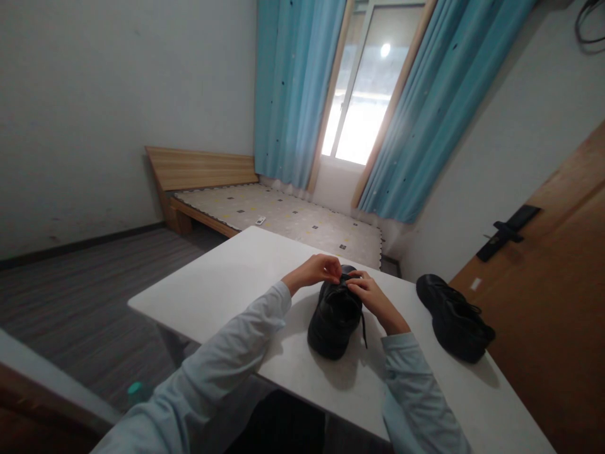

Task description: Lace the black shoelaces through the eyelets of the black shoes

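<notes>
A black leather shoe [333, 318] sits on the white table [227, 284], heel toward me. My left hand [319, 270] and my right hand [369, 295] meet over the shoe's far end, fingers pinched on its black laces. One lace end hangs down the shoe's right side. A second black shoe [454, 318] lies farther right on the table, apart from both hands.
A wooden door [558, 302] with a black handle stands close on the right. Beyond the table is a low wooden bed [283, 217], with a window and blue curtains [293, 88] behind it. A dark chair edge [42, 397] is at lower left.
</notes>
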The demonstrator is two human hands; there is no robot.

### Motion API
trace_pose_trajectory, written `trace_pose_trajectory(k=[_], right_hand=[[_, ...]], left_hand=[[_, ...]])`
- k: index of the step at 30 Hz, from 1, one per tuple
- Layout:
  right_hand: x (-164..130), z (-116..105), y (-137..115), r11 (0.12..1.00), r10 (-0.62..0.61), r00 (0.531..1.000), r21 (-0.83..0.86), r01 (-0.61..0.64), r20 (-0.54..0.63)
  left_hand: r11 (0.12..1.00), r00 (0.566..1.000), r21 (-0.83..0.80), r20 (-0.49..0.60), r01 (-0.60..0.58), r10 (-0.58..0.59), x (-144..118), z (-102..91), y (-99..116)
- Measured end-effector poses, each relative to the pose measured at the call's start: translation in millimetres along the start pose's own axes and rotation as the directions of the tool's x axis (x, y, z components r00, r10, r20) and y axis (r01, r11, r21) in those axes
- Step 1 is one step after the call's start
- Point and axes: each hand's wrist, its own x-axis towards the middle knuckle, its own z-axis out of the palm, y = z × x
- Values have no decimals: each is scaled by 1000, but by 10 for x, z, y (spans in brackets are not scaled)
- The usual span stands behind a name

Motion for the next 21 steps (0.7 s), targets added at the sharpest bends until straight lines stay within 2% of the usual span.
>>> trace_pose_trajectory(k=[13, 21], right_hand=[[2, -75, -106, 997, -8, 996, 71, 2, 90], [11, -69, -137, 1000, 8, 993, 27, -11, 114]], left_hand=[[990, 996, -128, 63, -59, 68, 4, 66, -8], [993, 998, -115, 58, -13, 20, 2, 39, -33]])
